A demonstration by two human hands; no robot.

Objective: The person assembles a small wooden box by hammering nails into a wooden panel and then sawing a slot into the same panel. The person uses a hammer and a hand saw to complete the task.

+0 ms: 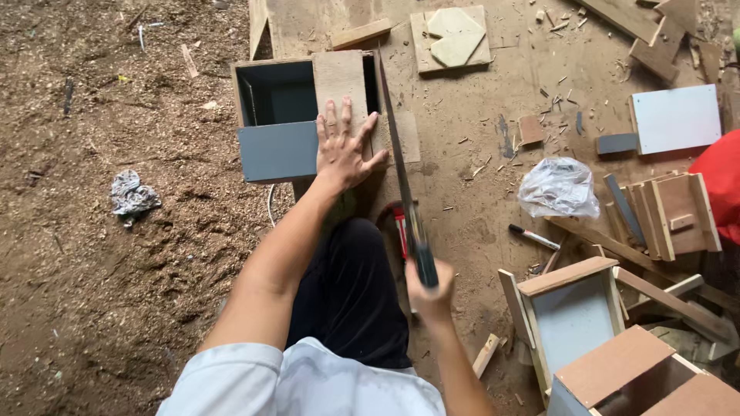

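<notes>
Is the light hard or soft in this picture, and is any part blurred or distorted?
Head view: soft, even daylight with only faint shadows; the open grey box is dark inside; the saw in the right hand looks slightly smeared; the left hand is sharp; the wide lens stretches the arms near the bottom edge.

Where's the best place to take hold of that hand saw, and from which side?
Probably by the dark handle at the near end of the hand saw, where the right hand grips it, coming from the person's side. The long thin blade runs away toward the open box, so the handle is the only thick, blunt part. The left hand lies flat on the board over the box, left of the blade.
</notes>
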